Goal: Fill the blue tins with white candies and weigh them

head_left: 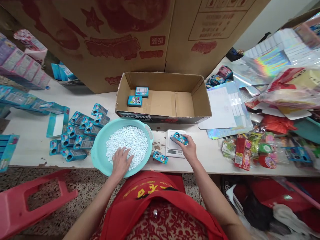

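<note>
My left hand (pixel 121 162) rests palm down in a teal basin (pixel 98 150) full of small white tablets (pixel 128 141), fingers curled into the pile. My right hand (pixel 188 149) grips a small blue tin (pixel 179 138) on top of a white digital scale (pixel 172 151). Another small blue tin (pixel 160 157) lies on the table between the basin and the scale. An open cardboard box (pixel 200 100) behind them holds two blue tins (pixel 138 96).
Several blue tins (pixel 80 133) lie in a heap left of the basin, with flat blue cartons (pixel 30 100) beyond. Holographic sheets (pixel 230 110) and snack packets (pixel 252 146) cover the right side. Big cartons (pixel 125 36) stand behind. A red plastic stool (pixel 30 200) sits lower left.
</note>
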`<state>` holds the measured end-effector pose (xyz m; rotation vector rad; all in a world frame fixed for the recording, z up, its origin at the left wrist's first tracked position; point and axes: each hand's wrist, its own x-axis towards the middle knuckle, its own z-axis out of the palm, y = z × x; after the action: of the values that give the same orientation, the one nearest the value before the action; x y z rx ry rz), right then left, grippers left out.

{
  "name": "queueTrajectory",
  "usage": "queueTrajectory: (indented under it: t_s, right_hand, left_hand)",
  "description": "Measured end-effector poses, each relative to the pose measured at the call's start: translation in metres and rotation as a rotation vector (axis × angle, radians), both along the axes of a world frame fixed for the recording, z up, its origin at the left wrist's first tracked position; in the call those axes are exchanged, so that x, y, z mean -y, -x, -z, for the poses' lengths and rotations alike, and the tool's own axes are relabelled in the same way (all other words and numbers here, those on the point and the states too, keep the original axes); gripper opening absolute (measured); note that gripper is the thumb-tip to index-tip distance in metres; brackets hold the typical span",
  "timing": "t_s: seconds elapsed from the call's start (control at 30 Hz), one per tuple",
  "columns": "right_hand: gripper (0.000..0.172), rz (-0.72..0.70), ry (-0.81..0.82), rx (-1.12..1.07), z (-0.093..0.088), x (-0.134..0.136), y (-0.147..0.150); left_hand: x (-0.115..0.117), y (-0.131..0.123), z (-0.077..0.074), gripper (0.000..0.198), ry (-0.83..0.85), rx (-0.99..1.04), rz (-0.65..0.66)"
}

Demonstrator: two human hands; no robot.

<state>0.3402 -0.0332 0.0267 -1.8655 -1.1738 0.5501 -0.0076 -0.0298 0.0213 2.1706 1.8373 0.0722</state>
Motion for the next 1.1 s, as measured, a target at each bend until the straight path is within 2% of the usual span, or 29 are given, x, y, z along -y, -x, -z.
queueTrajectory:
  t_s: [0.1,0.3,0.53,0.7,0.87,1.1]
  right_hand:
    - [0.061,0.055,-0.005,-0.054,0.001,0.009,-0.005]
    - [0.055,0.292,0.095,-0.117,0.010,0.039,-0.023]
    - [0.057,0.393,0.153,-0.169,0.031,0.057,-0.029]
    - [0.060,0.411,0.169,-0.228,0.035,0.059,-0.026]
    - [0.058,0.395,0.158,-0.256,0.028,0.054,-0.021]
    - [0.067,0.229,0.088,-0.238,0.019,0.022,-0.001]
  left_hand:
    - [-0.003,0.001,0.005,0.030,-0.012,0.016,-0.018]
    - [-0.012,-0.003,0.008,0.030,0.023,0.051,-0.078]
    - [-0.014,-0.006,0.008,0.027,0.037,0.087,-0.065]
    - [-0.014,-0.008,0.008,0.027,0.047,0.117,-0.034]
    - [-0.020,-0.010,0.004,0.026,0.072,0.219,-0.032]
    - [-0.024,-0.012,0.000,0.025,0.114,0.416,-0.122]
